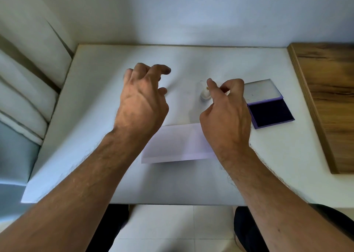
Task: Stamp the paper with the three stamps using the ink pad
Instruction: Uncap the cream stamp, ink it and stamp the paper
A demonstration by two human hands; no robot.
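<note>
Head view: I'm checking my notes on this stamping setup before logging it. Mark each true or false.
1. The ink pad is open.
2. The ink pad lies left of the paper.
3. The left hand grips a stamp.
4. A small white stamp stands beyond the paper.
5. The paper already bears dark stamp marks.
1. True: the ink pad has its lid folded back, dark pad showing.
2. False: it lies to the right of the paper.
3. False: the left hand hovers with loosely curled fingers and holds nothing.
4. True: the stamp stands by the right hand.
5. False: no marks show on its visible part.
</note>
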